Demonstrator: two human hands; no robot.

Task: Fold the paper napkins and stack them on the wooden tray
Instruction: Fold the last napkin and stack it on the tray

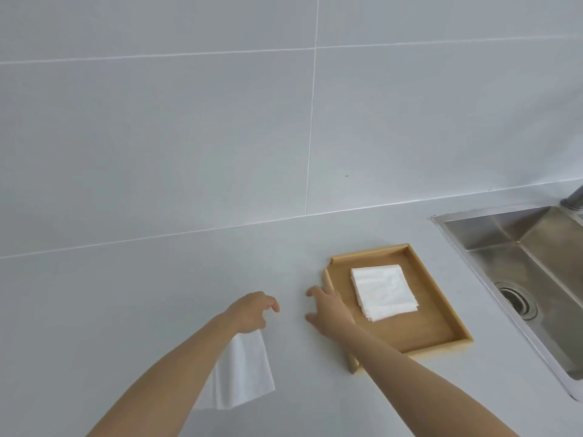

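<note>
Gripped in the left hand (252, 312), a white napkin (241, 375) hangs down below the curled fingers, its lower edge loose above the counter (126, 310) at about seven o'clock in the view. Beside it the right hand (329, 309) is open, fingers spread and holding nothing, hovering over the counter just at the left rim of the wooden tray (441, 320); whether a fingertip touches that rim cannot be told. Both forearms reach in from the bottom edge.

Past the right hand, at about four o'clock, the tray lies flat on the counter, turned at an angle. On its floor, toward the far end, sits a stack of folded napkins (383, 291), edges slightly fanned. At three o'clock a steel sink (492, 228) is set into the counter, well apart from the tray, with the base of a tap (572, 200) at its far corner. Beyond, from nine to twelve o'clock, rises a wall (189, 121) of pale grey tiles.
</note>
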